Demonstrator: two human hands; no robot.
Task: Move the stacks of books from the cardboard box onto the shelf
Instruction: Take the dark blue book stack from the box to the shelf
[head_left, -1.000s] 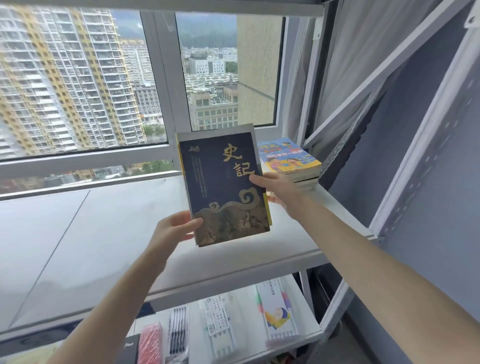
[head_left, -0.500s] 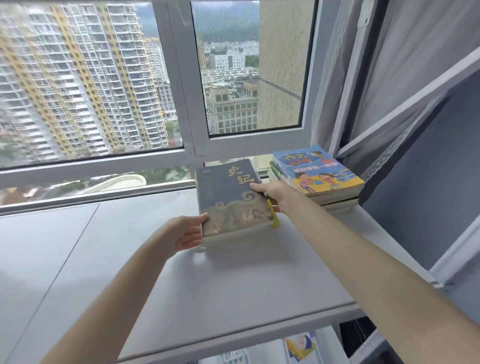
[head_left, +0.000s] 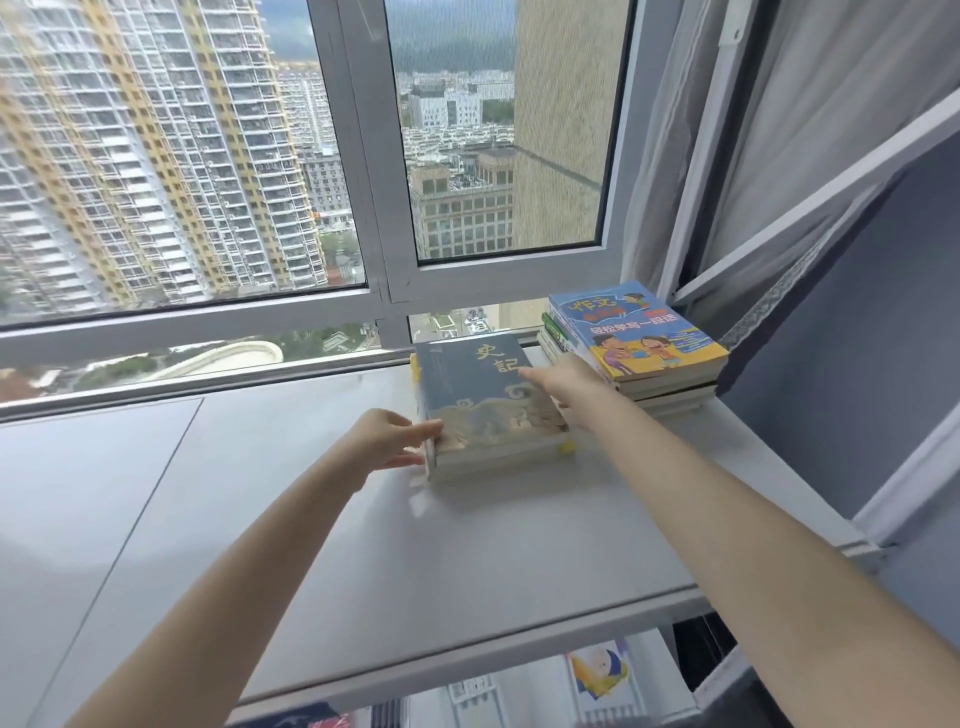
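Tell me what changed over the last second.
The dark book stack, held up tilted by both hands, has come down and now lies flat on the shelf, beside the colourful stack. The left hand and right hand no longer grip it; their fingers lie straight against its edges. The colourful stack stayed put.

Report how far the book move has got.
Done: one colourful stack sits on the shelf. In hand: the dark-covered stack lies flat on the shelf beside it, left hand and right hand touching it. Left: releasing it; the cardboard box is out of view, so remaining books are unknown.
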